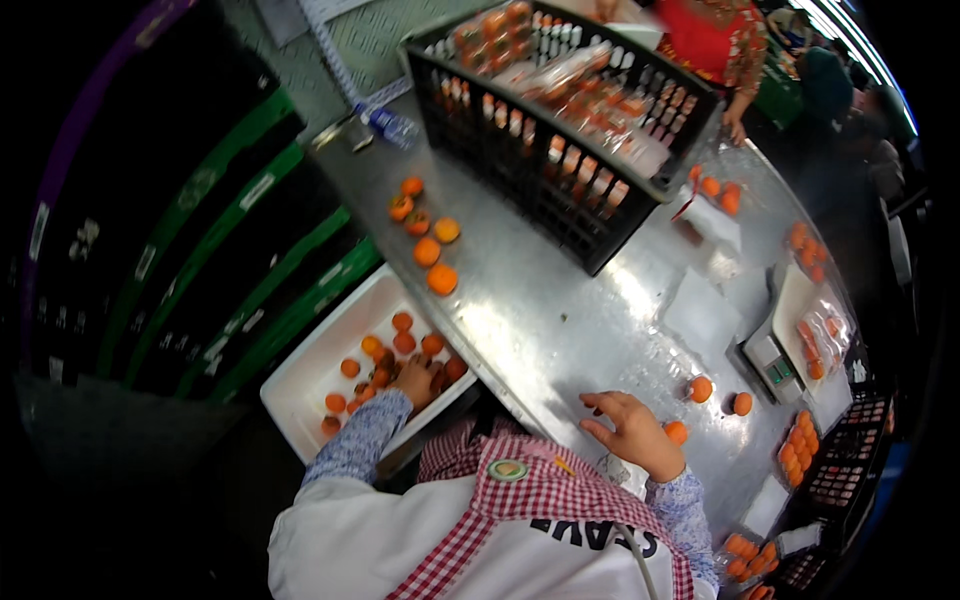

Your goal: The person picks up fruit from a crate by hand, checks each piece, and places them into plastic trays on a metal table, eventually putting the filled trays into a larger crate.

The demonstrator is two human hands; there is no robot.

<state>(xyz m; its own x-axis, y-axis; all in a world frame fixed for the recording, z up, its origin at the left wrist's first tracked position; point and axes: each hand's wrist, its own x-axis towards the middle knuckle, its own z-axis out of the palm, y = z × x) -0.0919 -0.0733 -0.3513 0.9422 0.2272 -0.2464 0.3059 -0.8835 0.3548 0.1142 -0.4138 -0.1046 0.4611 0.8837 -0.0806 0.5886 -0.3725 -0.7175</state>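
Note:
Orange persimmons (403,342) lie loose in a white plastic bin (285,392) at the left edge of the steel table. My left hand (416,382) reaches down among them, its fingertips lost between the fruit, so I cannot tell whether it grips one. Over the table's near side, my right hand (632,432) is open, fingers apart and nothing in them. Right beside its wrist sits a single persimmon (676,432). Two more, one persimmon (700,389) and its neighbour, lie farther right. A loose group of persimmons (427,251) rests on the table beyond the bin.
A black crate (520,190) of wrapped fruit packs stands at the back. On the right are a scale (775,365) with a bagged pack on it, white trays (703,312) and packed fruit (798,449). A bottle (390,126) lies far left; another person's hand (735,128) touches the far edge.

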